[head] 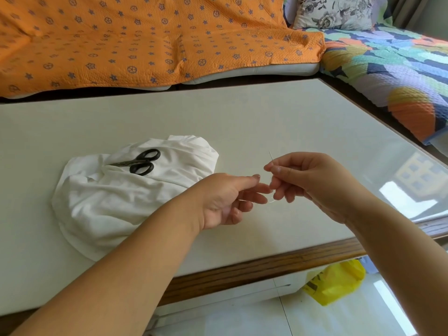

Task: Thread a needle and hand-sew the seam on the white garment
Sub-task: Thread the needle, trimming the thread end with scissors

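— Where is the needle (271, 158)?

— In my right hand (312, 185), pinched between thumb and forefinger. The tip stands up just above the pinch and the lower end is hidden in my fingers. It is thin, stiff and nearly weightless. I judge the steel slick enough to roll if I ease off, so I take it low on the shaft, firmly and clear of the point.

— And the thread (271, 202)?

— A pale loop hangs just below that pinch. It is fine and limp, so it will flop and is best held close to its end. My left hand (225, 202) points in from the left with its fingers stretched toward the loop. I cannot tell whether they have it.

— The garment (109, 202)?

— Well left of my grip, heaped on the table (266, 117). It looks soft and floppy, and the scissors (138, 162) lie on top of it.
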A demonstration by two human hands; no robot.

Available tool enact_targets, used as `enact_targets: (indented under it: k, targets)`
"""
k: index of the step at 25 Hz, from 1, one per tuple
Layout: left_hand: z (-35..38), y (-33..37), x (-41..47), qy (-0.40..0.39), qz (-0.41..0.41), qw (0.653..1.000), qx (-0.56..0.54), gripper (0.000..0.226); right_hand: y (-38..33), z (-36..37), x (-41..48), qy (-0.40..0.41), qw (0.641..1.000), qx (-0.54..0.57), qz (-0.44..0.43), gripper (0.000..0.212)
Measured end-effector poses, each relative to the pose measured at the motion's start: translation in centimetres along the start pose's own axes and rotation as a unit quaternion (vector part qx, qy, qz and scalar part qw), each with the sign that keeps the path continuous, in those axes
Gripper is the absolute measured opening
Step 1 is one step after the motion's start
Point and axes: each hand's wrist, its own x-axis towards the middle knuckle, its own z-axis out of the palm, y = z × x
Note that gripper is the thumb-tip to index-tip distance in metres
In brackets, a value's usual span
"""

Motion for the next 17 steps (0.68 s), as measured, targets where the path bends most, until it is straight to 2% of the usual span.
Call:
enact_targets:
  k: [4,8,13,17]
  targets:
    - [0.64,-0.06,0.45,-0.022,-0.034,0.990,-0.138,0.021,0.05,0.24,-0.20,-0.013,1.000,-0.014,-0.008,0.011]
    - [1.06,-0.17,0.50,-0.039,-0.052,0.974,-0.215,0.011,0.05,0.34,-0.24,-0.017,1.000,-0.010,-0.015,0.010]
    - [0.70,-0.16,0.46,-0.043,-0.009,0.971,-0.237,0.011,0.25,0.47,-0.39,-0.018,1.000,0.009,-0.014,0.011]
    - [0.32,-0.06,0.38,-0.046,0.001,0.962,-0.269,0.003,0.27,0.67,-0.38,-0.017,0.999,0.037,-0.007,0.014]
